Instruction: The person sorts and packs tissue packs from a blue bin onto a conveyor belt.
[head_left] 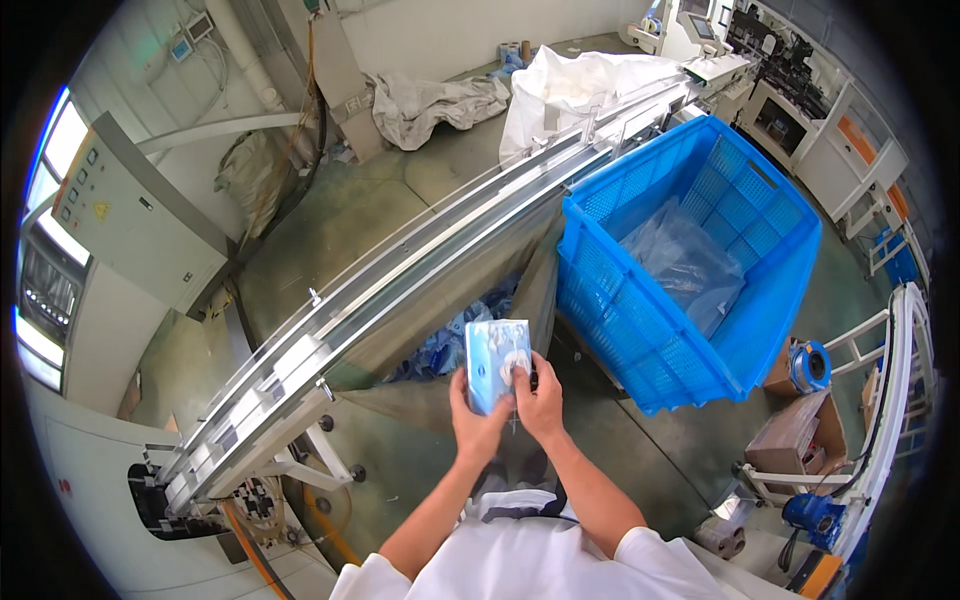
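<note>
1. Viewing from above, I find the blue-and-white film-wrapped pack [487, 365] held before the torso, left of the blue plastic crate [640, 335].
2. Both hands are together, clasped on it: the left hand [478, 425] cups its lower left edge, the right hand [541, 403] its lower right, with the thumb on the front face.
3. I judge it light and slightly squashy, its slick film apt to slide or crease; I'd hold it by the long sides, spreading pressure evenly.
4. It reads to me as a glossy rectangular block. The crate's walls are latticed and look rigid, with crinkled clear plastic [685, 255] inside. Beyond, the conveyor [400, 255] has metallic rails above a sagging sheet cradling crumpled blue packaging [440, 352].
</note>
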